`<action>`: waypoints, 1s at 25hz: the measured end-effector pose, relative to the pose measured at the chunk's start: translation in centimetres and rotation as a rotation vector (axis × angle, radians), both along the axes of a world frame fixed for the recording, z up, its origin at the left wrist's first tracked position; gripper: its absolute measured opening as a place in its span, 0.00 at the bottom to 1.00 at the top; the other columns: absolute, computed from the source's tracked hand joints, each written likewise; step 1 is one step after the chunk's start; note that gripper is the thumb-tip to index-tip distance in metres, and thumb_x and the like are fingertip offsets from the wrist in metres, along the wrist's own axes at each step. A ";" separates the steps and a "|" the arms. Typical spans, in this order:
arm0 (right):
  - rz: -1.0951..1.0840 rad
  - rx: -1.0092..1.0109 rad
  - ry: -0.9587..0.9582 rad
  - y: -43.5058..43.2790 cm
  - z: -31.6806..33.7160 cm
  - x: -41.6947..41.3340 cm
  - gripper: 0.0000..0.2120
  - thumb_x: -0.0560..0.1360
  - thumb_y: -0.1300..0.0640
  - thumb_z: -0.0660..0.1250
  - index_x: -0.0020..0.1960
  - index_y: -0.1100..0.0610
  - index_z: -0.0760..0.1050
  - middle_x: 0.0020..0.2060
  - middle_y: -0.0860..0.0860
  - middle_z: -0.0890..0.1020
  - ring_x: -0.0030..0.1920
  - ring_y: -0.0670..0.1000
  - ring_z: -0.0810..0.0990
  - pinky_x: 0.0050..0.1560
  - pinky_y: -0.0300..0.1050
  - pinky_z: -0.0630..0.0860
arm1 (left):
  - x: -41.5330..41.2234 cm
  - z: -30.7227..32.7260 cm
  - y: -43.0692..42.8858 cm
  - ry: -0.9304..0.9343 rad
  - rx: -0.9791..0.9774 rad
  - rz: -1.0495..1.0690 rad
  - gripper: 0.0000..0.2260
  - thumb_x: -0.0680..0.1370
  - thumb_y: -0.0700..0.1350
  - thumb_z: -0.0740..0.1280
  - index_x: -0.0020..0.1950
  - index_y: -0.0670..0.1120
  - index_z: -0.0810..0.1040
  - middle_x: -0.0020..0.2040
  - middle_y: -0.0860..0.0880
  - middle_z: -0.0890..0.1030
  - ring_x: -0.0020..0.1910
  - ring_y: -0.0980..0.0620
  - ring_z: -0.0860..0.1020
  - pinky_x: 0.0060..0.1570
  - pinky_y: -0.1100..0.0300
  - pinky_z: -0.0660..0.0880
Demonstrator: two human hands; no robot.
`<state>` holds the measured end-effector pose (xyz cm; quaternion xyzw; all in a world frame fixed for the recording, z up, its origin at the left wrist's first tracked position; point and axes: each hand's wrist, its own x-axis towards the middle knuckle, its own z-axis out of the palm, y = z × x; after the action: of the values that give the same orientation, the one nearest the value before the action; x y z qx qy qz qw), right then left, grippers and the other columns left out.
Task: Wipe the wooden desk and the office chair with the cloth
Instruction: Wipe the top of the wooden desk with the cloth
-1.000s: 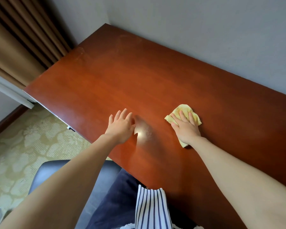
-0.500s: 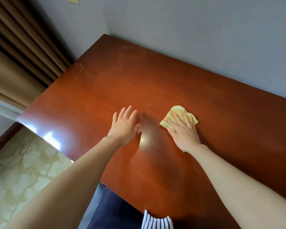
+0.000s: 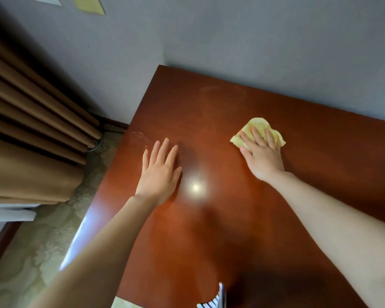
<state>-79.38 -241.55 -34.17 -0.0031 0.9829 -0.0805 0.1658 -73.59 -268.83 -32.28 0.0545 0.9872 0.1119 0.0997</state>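
Note:
The reddish wooden desk (image 3: 209,230) fills the middle and right of the head view, pushed against the wall. My right hand (image 3: 261,155) lies flat with straight fingers on a crumpled yellow cloth (image 3: 260,127), pressing it onto the desk top toward the far side. My left hand (image 3: 160,172) rests palm down with spread fingers on the bare wood near the desk's left edge. A faint dusty smear marks the wood beyond my left hand. The office chair is out of view.
Brown curtains (image 3: 31,130) hang at the left, reaching the patterned carpet (image 3: 31,252). A grey wall (image 3: 253,41) runs along the desk's back edge. The desk's left edge (image 3: 102,187) drops to the floor. A striped piece of clothing (image 3: 211,301) shows at the bottom.
My right hand has pushed the cloth farther away across the desk toward the wall. My view has swung left and forward; the chair has dropped out of sight. My left hand stays flat.

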 end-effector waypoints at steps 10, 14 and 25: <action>0.239 -0.030 0.060 -13.3 -0.3 0.2 0.22 0.80 0.41 0.49 0.74 0.38 0.55 0.77 0.45 0.53 0.76 0.55 0.44 0.74 0.58 0.42 | -4.3 -0.1 -5.0 -0.019 0.005 -0.081 0.24 0.82 0.49 0.51 0.78 0.47 0.51 0.79 0.49 0.45 0.77 0.47 0.40 0.72 0.46 0.37; 0.603 -0.090 0.148 -12.6 -0.3 5.8 0.22 0.79 0.43 0.51 0.71 0.43 0.65 0.73 0.48 0.65 0.75 0.57 0.55 0.73 0.59 0.51 | -6.8 -0.1 -3.8 -0.043 -0.021 -0.134 0.23 0.83 0.46 0.48 0.78 0.47 0.49 0.78 0.50 0.43 0.77 0.48 0.39 0.72 0.45 0.37; 0.677 0.090 0.043 1.1 0.3 5.0 0.24 0.79 0.39 0.43 0.74 0.39 0.50 0.76 0.44 0.53 0.76 0.52 0.47 0.75 0.54 0.50 | -10.8 -0.9 -0.8 -0.206 -0.169 -0.018 0.25 0.83 0.52 0.45 0.78 0.48 0.39 0.77 0.42 0.37 0.75 0.41 0.36 0.72 0.44 0.37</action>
<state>-74.43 -240.46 -33.85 -0.3233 0.9320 0.0228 0.1623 -84.36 -269.59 -33.22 0.0431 0.9772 0.0323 0.2056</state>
